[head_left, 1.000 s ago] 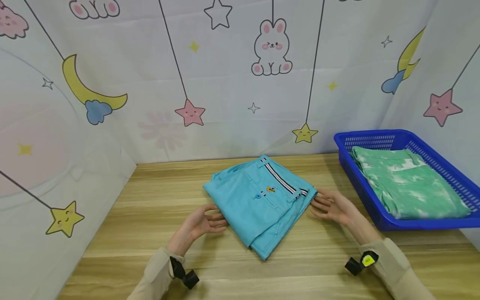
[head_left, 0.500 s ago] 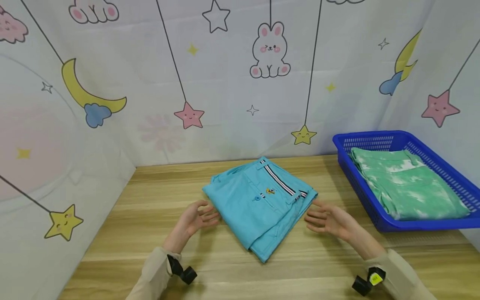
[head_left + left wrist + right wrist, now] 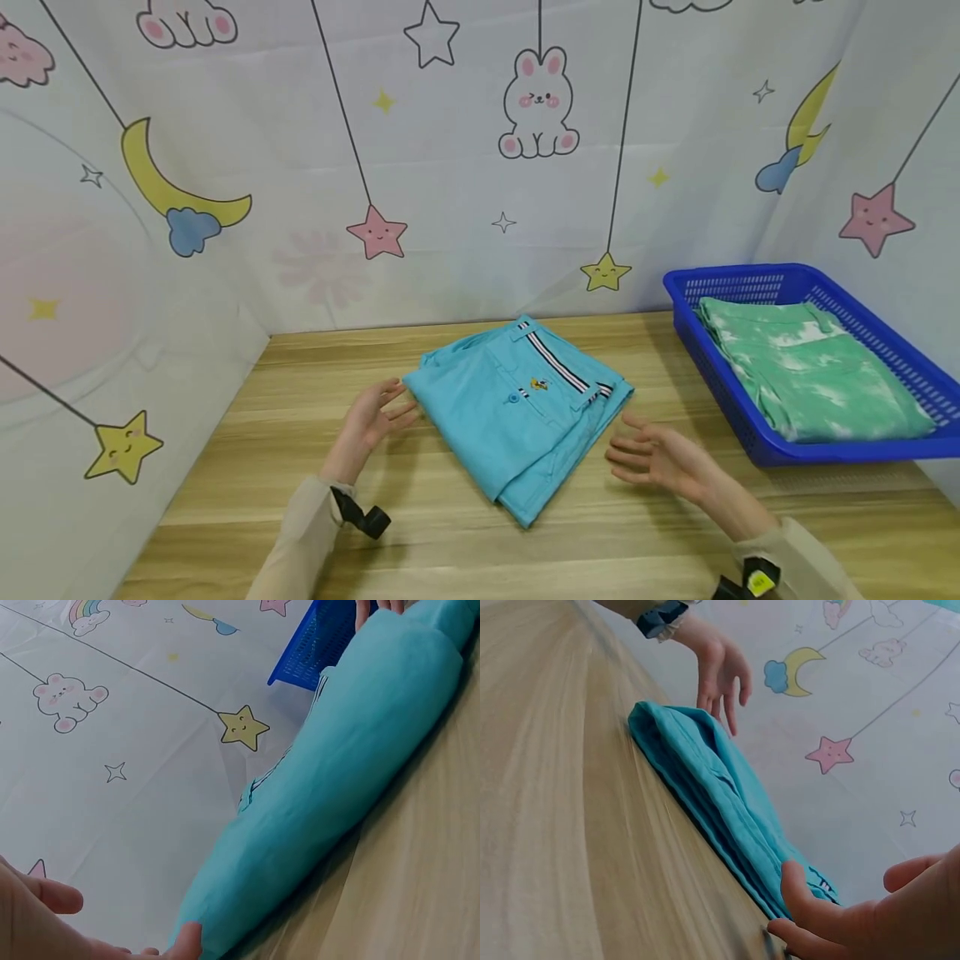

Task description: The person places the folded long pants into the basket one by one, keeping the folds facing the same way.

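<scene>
A folded pair of turquoise pants (image 3: 487, 417) lies on the wooden table, turned at an angle, with a striped waistband, a button and a small embroidered patch on top. To its left my left hand (image 3: 371, 421) hovers with relaxed fingers, apart from the cloth. My right hand (image 3: 663, 462) is off the pants' right corner, palm inward, fingers loosely spread and holding nothing. The layered fold edges of the pants (image 3: 712, 795) show in the right wrist view. In the left wrist view the rounded folded side of the pants (image 3: 322, 780) faces me.
A blue plastic basket (image 3: 712, 358) stands at the back right, with a folded green tie-dye garment (image 3: 817, 375) in it. A white curtain (image 3: 450, 167) printed with stars, moons and rabbits hangs behind and beside the wooden table (image 3: 300, 367).
Both hands have drawn away from the pants, the left one to the left, the right one toward me. The pants stay put on the table.
</scene>
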A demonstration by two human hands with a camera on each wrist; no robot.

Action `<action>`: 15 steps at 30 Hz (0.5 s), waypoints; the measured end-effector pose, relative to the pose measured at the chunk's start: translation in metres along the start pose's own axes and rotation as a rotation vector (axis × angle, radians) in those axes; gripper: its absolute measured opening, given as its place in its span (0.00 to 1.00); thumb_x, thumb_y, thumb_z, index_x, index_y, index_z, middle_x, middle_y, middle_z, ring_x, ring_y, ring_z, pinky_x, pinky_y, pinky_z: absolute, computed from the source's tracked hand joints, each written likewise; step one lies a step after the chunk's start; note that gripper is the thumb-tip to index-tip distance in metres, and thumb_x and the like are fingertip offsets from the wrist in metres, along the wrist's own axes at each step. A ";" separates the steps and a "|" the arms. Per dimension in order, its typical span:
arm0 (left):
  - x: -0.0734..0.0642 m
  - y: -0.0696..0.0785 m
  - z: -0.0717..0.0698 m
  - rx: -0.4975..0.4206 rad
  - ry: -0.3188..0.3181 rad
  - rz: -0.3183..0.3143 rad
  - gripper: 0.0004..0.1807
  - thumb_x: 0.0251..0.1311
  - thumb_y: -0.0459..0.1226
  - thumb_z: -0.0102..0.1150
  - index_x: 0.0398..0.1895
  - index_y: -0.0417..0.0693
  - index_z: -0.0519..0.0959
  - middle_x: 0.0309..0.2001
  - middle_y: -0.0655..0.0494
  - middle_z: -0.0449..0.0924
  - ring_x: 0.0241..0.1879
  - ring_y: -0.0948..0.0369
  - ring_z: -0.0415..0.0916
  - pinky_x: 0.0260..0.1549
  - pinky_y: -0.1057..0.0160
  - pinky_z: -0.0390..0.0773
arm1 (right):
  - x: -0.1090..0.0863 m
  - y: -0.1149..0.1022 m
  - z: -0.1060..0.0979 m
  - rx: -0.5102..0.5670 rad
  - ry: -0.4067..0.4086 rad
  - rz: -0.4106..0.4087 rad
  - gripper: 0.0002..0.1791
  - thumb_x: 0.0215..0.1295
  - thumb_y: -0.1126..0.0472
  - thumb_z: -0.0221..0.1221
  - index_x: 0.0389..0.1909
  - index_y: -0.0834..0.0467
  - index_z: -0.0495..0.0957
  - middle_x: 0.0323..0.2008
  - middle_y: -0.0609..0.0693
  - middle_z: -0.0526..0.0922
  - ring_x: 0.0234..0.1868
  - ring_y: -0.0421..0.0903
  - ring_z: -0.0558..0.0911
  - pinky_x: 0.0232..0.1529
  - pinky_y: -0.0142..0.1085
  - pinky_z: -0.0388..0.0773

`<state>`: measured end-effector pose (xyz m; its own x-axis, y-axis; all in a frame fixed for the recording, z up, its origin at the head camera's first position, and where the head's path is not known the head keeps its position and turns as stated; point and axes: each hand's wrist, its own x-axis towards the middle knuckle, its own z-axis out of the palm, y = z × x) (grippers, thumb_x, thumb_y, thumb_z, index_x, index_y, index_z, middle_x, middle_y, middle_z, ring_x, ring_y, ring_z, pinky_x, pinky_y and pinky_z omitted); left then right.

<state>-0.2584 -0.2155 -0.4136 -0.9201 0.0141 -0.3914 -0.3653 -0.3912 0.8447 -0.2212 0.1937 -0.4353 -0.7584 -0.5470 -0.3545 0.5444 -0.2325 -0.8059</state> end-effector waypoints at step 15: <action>0.026 0.000 -0.010 0.257 0.077 0.135 0.29 0.67 0.40 0.32 0.67 0.36 0.47 0.68 0.39 0.45 0.67 0.40 0.39 0.61 0.43 0.55 | -0.003 0.020 0.017 0.007 0.014 0.012 0.38 0.67 0.63 0.34 0.65 0.62 0.18 0.66 0.71 0.31 0.68 0.60 0.51 0.60 0.48 0.64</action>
<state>-0.2806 -0.2244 -0.4272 -0.9530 -0.0959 -0.2873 -0.2730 -0.1386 0.9520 -0.2024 0.1768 -0.4421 -0.7567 -0.5386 -0.3707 0.5559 -0.2316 -0.7983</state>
